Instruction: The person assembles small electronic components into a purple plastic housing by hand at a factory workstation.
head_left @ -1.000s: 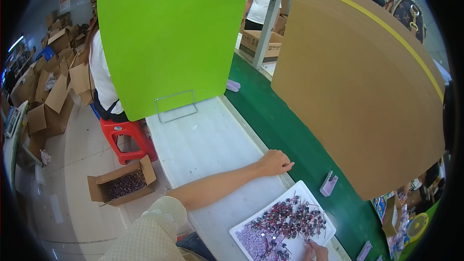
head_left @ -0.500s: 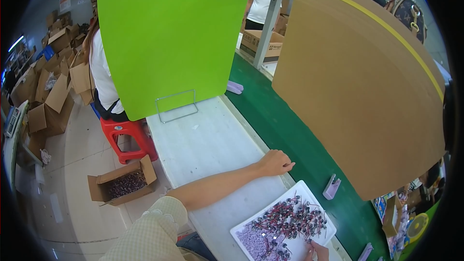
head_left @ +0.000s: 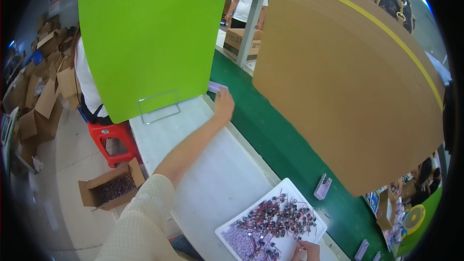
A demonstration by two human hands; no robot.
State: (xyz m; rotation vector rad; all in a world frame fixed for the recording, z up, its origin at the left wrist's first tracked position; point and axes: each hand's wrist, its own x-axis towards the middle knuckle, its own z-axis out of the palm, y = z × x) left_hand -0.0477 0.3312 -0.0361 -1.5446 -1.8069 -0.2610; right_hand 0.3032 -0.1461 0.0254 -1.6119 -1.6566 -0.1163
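My left hand (head_left: pixel 224 105) reaches far out over the edge of the green conveyor belt (head_left: pixel 261 124). Its fingers are closed at the near end of a lavender plastic housing (head_left: pixel 216 87) beside the green panel. Low in the picture, my right hand (head_left: pixel 309 250) is at the near right corner of a white tray (head_left: pixel 223 232), fingers pinched together; what they hold is too small to make out. In the tray lie many small dark round parts with red wires (head_left: pixel 275 217) and a heap of small lavender plastic pieces (head_left: pixel 240 242).
More lavender housings ride on the belt, one (head_left: pixel 323 186) right of the tray. A green panel (head_left: pixel 154 38) in a wire stand and a brown cardboard sheet (head_left: pixel 348 82) rise ahead. An open carton (head_left: pixel 116 188) and red stool (head_left: pixel 113 140) stand left; a person sits behind the panel.
My left hand has moved forward from the table's edge to the far lavender housing. My right hand stays by the tray's corner. The view has shifted slightly.
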